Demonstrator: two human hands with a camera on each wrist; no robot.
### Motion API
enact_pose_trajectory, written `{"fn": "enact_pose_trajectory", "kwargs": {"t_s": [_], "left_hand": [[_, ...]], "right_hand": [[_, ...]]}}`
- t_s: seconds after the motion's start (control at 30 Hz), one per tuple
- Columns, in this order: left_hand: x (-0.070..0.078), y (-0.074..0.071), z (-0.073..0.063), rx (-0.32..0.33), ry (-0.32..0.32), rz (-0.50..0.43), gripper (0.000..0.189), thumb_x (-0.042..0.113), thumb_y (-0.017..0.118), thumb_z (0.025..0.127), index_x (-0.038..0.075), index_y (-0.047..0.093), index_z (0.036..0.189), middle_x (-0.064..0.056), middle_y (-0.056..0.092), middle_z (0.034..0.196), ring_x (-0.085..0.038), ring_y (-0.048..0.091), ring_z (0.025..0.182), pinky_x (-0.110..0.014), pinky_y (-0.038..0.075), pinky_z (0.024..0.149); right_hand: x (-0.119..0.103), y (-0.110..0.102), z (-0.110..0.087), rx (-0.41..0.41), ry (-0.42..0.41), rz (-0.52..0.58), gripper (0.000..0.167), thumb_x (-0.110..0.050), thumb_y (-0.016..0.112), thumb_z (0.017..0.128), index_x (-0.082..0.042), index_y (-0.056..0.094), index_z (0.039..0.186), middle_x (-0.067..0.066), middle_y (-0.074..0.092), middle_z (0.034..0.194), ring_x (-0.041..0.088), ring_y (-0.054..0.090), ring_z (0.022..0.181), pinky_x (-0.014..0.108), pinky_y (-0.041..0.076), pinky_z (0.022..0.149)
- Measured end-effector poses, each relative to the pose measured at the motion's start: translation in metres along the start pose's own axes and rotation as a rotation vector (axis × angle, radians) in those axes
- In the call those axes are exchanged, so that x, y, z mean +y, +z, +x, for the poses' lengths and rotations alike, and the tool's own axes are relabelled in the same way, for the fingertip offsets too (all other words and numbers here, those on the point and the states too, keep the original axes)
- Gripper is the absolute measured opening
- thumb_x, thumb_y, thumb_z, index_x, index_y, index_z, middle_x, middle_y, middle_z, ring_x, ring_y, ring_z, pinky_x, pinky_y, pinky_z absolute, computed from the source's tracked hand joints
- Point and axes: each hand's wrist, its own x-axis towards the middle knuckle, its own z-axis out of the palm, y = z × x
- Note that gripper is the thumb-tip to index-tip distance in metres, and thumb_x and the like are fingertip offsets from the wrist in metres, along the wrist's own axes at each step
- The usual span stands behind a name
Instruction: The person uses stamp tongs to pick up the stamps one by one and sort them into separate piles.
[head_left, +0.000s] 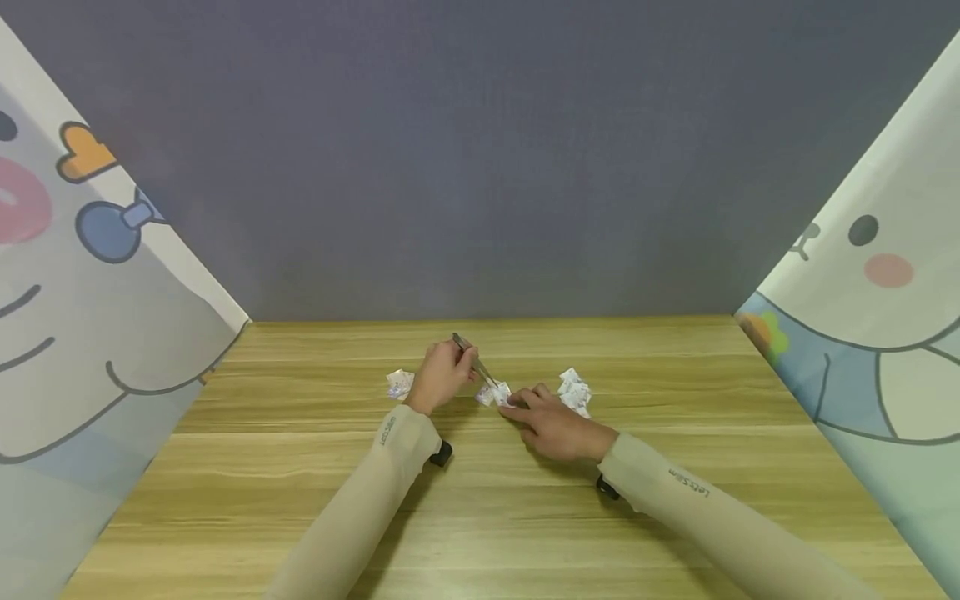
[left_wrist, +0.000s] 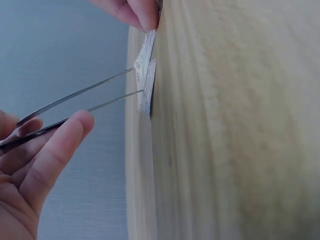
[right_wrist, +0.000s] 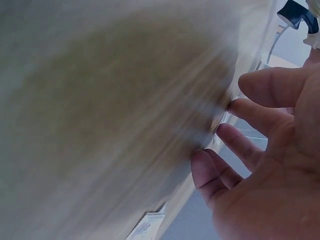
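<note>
My left hand (head_left: 442, 372) grips a pair of metal tweezers (head_left: 483, 370) between thumb and fingers. In the left wrist view the two prongs stand apart, their tips right at a small white printed paper piece (left_wrist: 146, 82). This piece overlaps another in the middle of the table. Fingertips of my right hand (head_left: 558, 427) rest at the right edge of the same white pieces (head_left: 503, 390), fingers loosely extended. From the right wrist view, the fingertips (right_wrist: 202, 162) meet the tabletop, and the pieces under them are mostly hidden.
A pile of several white printed pieces (head_left: 575, 392) lies beyond my right hand. A smaller group of pieces (head_left: 400, 382) lies left of my left hand. The wooden table (head_left: 480, 517) meets a grey back panel (head_left: 480, 167), with cartoon-printed panels on both sides.
</note>
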Motion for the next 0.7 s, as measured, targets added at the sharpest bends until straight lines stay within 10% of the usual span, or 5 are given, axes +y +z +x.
{"fn": "enact_pose_trajectory", "kwargs": {"t_s": [0.7], "left_hand": [[0.003,0.004,0.02,-0.081,0.0,-0.101,0.028,0.017,0.045,0.102,-0.004,0.064,0.104,-0.013,0.064,0.082,-0.029,0.067,0.071,-0.035,0.057,0.06]], "right_hand": [[-0.002,-0.003,-0.001,-0.017,0.014,-0.02,0.047,-0.011,0.051,0.097,-0.009,0.043,0.143,0.01,0.04,0.138,0.023,0.038,0.112,0.042,0.042,0.091]]}}
